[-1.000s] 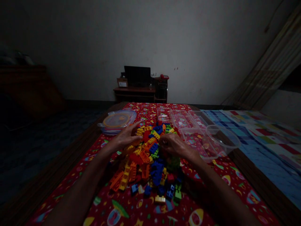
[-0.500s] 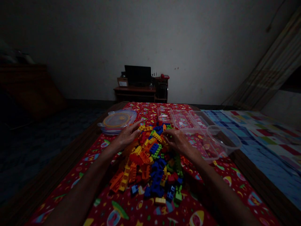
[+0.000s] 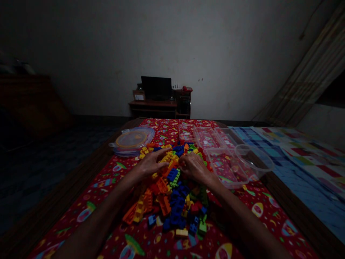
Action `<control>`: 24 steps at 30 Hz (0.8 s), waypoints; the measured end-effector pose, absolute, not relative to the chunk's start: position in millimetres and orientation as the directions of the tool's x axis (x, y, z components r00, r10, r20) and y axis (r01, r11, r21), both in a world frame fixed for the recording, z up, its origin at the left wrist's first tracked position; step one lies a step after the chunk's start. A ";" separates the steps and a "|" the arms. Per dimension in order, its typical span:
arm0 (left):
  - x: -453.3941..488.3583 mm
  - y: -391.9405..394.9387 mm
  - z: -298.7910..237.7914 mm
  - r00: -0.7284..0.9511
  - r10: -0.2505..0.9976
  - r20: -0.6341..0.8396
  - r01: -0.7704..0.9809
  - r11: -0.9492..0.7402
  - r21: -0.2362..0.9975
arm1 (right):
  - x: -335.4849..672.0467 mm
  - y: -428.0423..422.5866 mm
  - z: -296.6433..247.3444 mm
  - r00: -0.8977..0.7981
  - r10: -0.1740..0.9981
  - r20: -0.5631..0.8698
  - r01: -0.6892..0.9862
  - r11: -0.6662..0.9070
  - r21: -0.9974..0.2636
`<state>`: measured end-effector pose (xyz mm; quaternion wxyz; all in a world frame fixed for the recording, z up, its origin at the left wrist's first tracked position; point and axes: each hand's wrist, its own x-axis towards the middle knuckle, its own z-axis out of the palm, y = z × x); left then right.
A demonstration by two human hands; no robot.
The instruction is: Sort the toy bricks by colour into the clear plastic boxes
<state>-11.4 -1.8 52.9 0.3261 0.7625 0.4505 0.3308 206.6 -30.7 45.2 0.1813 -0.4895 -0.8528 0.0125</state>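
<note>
Judge the work as early: the toy-brick pile point(image 3: 163, 185) lies in mixed colours on the counter point(image 3: 71, 187), and no bricks can be made out in the clear containers point(image 3: 226, 165) to its right. Your left hand point(image 3: 151, 163) is open over the pile's far left part; your right hand point(image 3: 195, 166) is curled over its far right part, any grip hidden. The lid stack point(image 3: 133, 139) limits travel at the pile's far left; the tablecloth point(image 3: 159, 248) in front of the pile offers room.
</note>
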 end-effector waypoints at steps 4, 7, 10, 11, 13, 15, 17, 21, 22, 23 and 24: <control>-10.3 -4.5 57.4 0.337 0.918 0.209 0.437 -0.349 0.829 | 205.1 -31.4 44.4 -0.433 0.803 0.411 0.795 0.555 -0.246; -7.7 -7.8 61.5 0.309 0.934 0.180 0.386 -0.296 0.874 | 204.2 -31.7 44.8 -0.424 0.766 0.483 0.741 0.600 -0.301; -3.2 -11.6 64.4 0.275 0.946 0.171 0.318 -0.257 0.912 | 203.3 -31.8 45.1 -0.378 0.760 0.528 0.658 0.622 -0.424; -1.6 -12.7 65.0 0.269 0.948 0.168 0.301 -0.249 0.921 | 202.8 -32.1 45.1 -0.346 0.779 0.523 0.637 0.604 -0.478; 1.8 -14.2 65.2 0.279 0.947 0.157 0.275 -0.236 0.932 | 201.3 -33.0 45.3 -0.277 0.825 0.493 0.602 0.549 -0.580; 5.3 -14.6 64.3 0.289 0.946 0.145 0.260 -0.224 0.939 | 199.2 -34.3 46.3 -0.215 0.860 0.462 0.566 0.496 -0.659; 8.9 -14.5 62.7 0.275 0.950 0.147 0.244 -0.216 0.945 | 196.8 -36.0 48.2 -0.163 0.883 0.440 0.524 0.456 -0.719; 15.5 -15.4 59.0 0.265 0.949 0.170 0.187 -0.223 0.957 | 192.4 -40.9 52.7 -0.191 0.894 0.405 0.425 0.447 -0.787; 16.7 -16.2 58.4 0.262 0.948 0.182 0.179 -0.233 0.956 | 191.5 -42.5 53.5 -0.218 0.888 0.405 0.414 0.460 -0.786; 17.8 -17.2 57.9 0.259 0.946 0.193 0.179 -0.244 0.953 | 190.7 -44.1 54.2 -0.245 0.880 0.407 0.412 0.474 -0.778; 18.7 -18.4 57.7 0.258 0.946 0.198 0.186 -0.250 0.950 | 190.0 -45.8 54.7 -0.269 0.873 0.406 0.418 0.486 -0.767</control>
